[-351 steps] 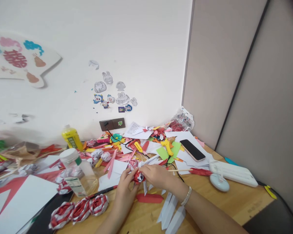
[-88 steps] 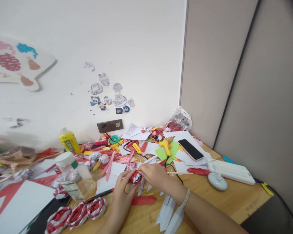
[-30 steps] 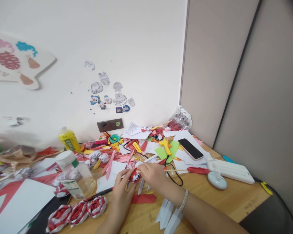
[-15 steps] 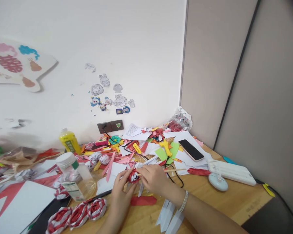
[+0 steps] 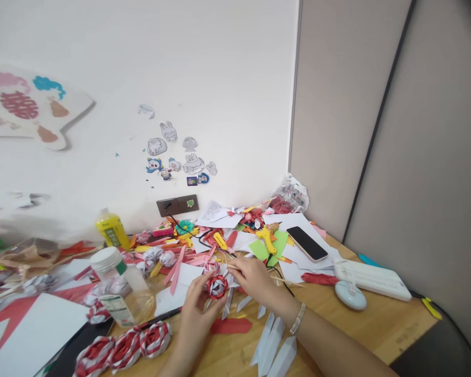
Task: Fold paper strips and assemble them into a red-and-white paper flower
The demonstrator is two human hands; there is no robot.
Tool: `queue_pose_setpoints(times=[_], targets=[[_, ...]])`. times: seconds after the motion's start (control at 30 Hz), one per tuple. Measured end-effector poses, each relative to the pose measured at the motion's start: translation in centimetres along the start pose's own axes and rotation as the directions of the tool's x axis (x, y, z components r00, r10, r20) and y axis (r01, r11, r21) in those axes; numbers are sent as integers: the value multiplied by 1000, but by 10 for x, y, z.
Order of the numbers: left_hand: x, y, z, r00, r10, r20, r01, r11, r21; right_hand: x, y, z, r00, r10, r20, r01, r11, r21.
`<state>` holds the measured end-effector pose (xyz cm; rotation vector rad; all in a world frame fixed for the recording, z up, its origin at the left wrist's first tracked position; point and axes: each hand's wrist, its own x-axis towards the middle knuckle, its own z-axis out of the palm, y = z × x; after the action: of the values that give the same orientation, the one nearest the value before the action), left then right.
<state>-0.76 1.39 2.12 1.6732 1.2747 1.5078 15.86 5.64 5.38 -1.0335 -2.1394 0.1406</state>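
Observation:
A small red-and-white twisted paper rosette (image 5: 217,287) sits between the thumb and fingers of my left hand (image 5: 196,306), its swirled face turned up. Just to the right, my right hand (image 5: 255,280) is closed in a pinch on a thin wooden stick (image 5: 292,282), which sticks out behind the hand. The stick's front end lies near the fingertips, a little above and apart from the rosette. A pinkish paper rosette (image 5: 211,267) shows just beyond the held one. Beneath the hands lie a red paper strip (image 5: 231,325) and folded white paper strips (image 5: 272,343).
Larger striped paper rosettes (image 5: 124,348) lie at front left, beside a clear jar (image 5: 127,288) with a white lid. Further back are a yellow bottle (image 5: 112,229), a yellow glue gun (image 5: 267,240) with its cord, and a phone (image 5: 306,243). A white power strip (image 5: 372,277) lies right.
My right hand has drawn up and away from the rosette with the stick, uncovering the rosette's face. My left hand keeps its hold in nearly the same place.

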Motion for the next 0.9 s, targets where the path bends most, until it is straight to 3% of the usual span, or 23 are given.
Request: queue_pose_setpoints(times=[0.1, 0.23, 0.37, 0.5, 0.67, 0.9], targets=[[2, -5, 0, 995, -89, -51, 85, 994, -71, -1, 1, 5, 999, 13, -31, -14, 1000, -21], [5, -13, 0, 985, -174, -13, 170, 975, -143, -1, -2, 2, 999, -14, -48, 12, 999, -44], [4, -14, -1, 998, -61, -20, 62, 997, 45, -1, -5, -1, 985, -140, -99, 136, 990, -46], [4, -11, -3, 997, 73, 34, -78, 974, 212, -2, -3, 3, 967, -252, -31, 248, 964, -98], [5, -16, -4, 992, 120, 48, -128, 961, 246, -1, 0, 6, 916, -399, 38, 397, 888, -231], [3, -17, -4, 987, 148, 56, -157, 946, 282, 0, 0, -2, 888, -459, 18, 448, 856, -256]])
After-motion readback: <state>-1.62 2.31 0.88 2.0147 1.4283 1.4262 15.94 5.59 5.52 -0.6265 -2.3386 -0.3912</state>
